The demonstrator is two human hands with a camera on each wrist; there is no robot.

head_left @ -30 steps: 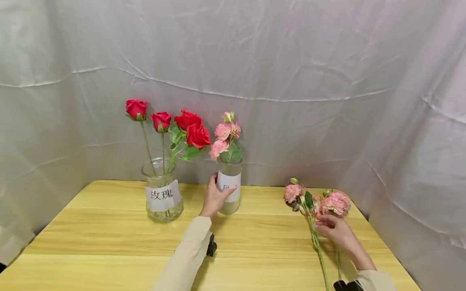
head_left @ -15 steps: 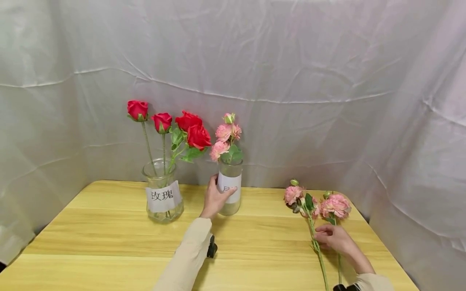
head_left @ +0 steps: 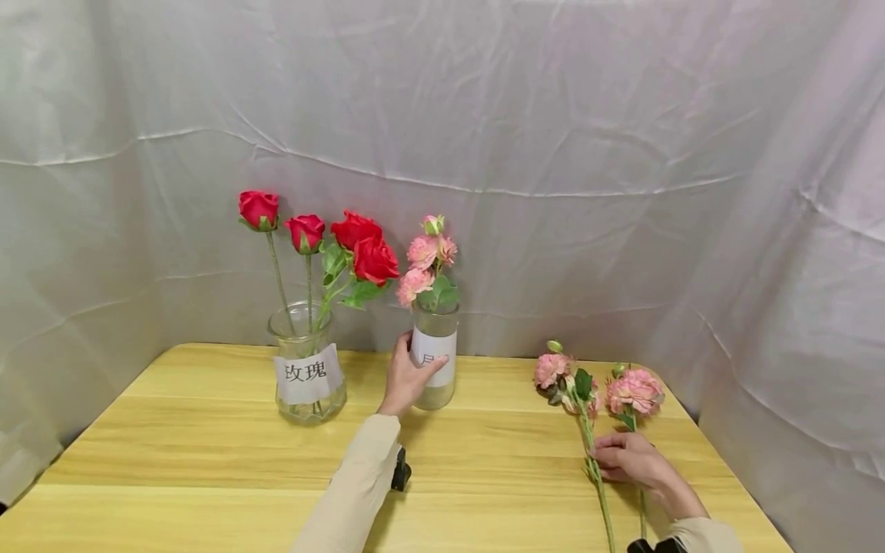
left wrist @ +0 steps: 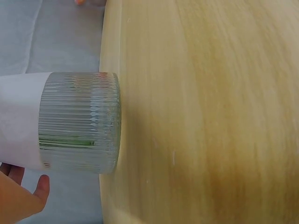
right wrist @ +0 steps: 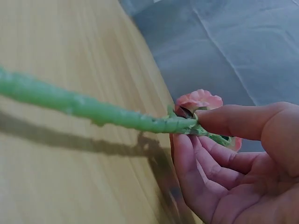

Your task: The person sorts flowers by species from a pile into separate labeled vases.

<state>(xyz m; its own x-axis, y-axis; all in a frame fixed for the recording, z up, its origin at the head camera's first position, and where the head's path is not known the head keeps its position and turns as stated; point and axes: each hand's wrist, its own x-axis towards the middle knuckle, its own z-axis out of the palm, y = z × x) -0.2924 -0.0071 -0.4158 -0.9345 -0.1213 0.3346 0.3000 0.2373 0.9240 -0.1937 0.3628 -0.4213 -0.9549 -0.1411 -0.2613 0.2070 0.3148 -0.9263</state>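
Observation:
My left hand (head_left: 408,376) holds a clear glass vase (head_left: 435,393) from its left side, thumb lying across the white label. A spray of pink flowers (head_left: 418,280) stands in that vase; its green stem shows through the ribbed glass (left wrist: 79,123) in the left wrist view. At the right of the table, my right hand (head_left: 632,465) pinches the stem (right wrist: 140,120) of a pink flower spray (head_left: 553,370) between thumb and fingers. Its blooms point to the back of the table. Another pink flower (head_left: 636,392) lies just right of it, its stem partly hidden by my hand.
A wider glass vase (head_left: 311,411) with a paper label stands at the left, holding several red roses (head_left: 376,259). The wooden table (head_left: 498,461) ends at a grey cloth backdrop (head_left: 518,253) that hangs behind and on both sides.
My right hand has moved down along the stem and now pinches it; the spray has shifted slightly left. The left hand stays on the vase.

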